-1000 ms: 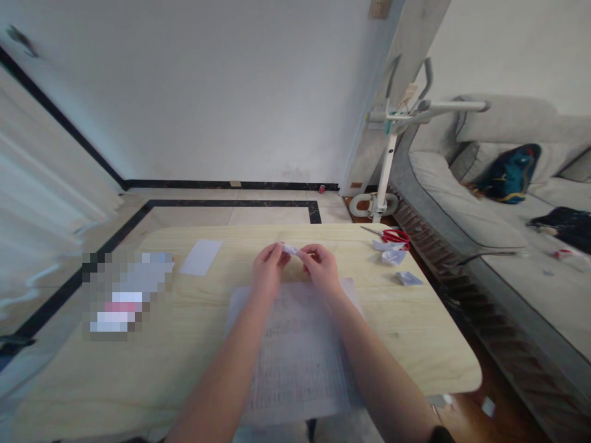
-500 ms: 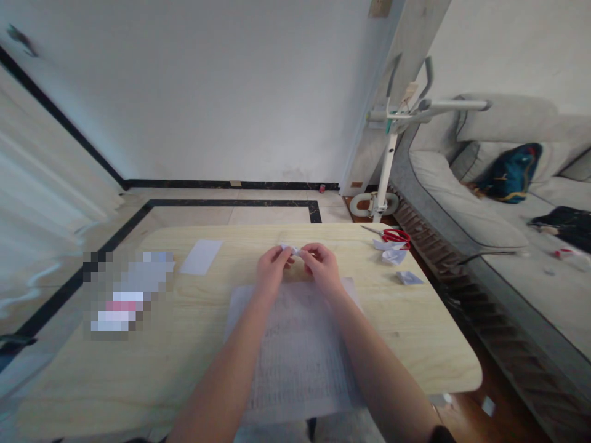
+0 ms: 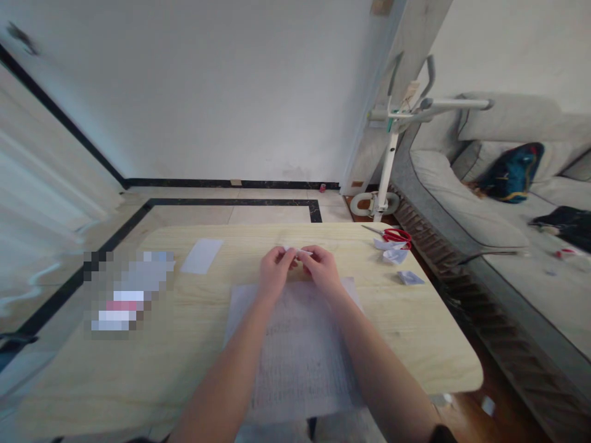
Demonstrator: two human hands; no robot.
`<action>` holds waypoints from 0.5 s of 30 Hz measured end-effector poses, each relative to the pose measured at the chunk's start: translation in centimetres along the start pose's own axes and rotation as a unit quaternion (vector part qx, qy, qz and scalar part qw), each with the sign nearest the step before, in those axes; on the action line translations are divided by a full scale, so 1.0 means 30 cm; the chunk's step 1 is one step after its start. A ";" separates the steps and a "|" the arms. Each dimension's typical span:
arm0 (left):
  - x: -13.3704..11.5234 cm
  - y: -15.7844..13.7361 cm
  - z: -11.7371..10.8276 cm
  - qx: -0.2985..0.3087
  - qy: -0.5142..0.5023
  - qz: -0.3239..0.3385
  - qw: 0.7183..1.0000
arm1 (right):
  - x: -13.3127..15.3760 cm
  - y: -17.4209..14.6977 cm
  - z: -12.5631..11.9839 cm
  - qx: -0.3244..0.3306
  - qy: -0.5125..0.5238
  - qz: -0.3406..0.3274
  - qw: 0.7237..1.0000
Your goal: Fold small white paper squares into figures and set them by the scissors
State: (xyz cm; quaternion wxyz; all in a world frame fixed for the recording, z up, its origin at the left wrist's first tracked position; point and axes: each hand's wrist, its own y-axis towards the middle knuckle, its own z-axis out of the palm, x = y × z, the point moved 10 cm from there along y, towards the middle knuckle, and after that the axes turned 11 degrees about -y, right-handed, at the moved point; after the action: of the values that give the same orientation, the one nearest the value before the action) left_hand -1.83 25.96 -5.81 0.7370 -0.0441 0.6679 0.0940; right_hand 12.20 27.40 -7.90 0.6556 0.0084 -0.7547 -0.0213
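Note:
Between the fingertips of both hands is a small piece of white paper (image 3: 302, 251), mostly covered by the fingers. My left hand (image 3: 277, 267) pinches its left side, thumb on top. On the other side my right hand (image 3: 319, 264) is closed on the same paper, its thumb close to the left thumb. Both hands are just beyond the far edge of a large printed sheet (image 3: 300, 357), which lies under my forearms. How the paper is folded cannot be made out.
At the table's (image 3: 415, 344) far right lie red-handled scissors (image 3: 396, 237), white paper scraps (image 3: 393, 255) and a folded paper piece (image 3: 410, 278). A blank white sheet (image 3: 202, 256) lies left of my hands, beside a blurred-out patch (image 3: 133, 289). A grey sofa (image 3: 466, 203) stands to the right.
My left hand has shifted slightly right, bringing the two thumbs closer together. Less of the paper shows on the left and more by the right thumb. Other things stay put.

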 end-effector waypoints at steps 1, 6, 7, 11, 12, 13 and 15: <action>-0.005 -0.003 0.006 0.009 0.005 0.007 1.000 | -0.002 0.000 0.000 0.001 0.012 0.004 1.000; -0.014 -0.010 0.014 0.026 0.031 0.035 0.999 | 0.002 -0.007 0.016 0.032 0.057 0.020 0.998; -0.012 -0.009 0.012 0.026 0.035 0.036 0.998 | 0.006 -0.009 0.019 0.037 0.057 0.020 0.997; -0.006 -0.005 0.016 0.034 0.038 0.031 0.998 | 0.013 -0.009 0.006 0.025 0.042 0.013 0.999; -0.006 -0.005 0.017 0.034 0.036 0.029 0.998 | 0.011 -0.008 0.002 0.020 0.043 0.012 0.999; -0.006 -0.005 0.017 0.033 0.032 0.027 0.999 | 0.009 -0.007 0.000 0.019 0.047 0.012 0.999; -0.004 -0.005 0.017 0.029 0.022 0.020 0.999 | 0.005 -0.005 0.001 0.021 0.058 0.011 0.998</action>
State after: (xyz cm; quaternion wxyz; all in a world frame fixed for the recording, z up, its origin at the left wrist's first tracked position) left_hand -1.32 25.89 -5.66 0.7210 -0.0113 0.6872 0.0884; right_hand 12.13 27.24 -7.77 0.6979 0.0154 -0.7160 0.0023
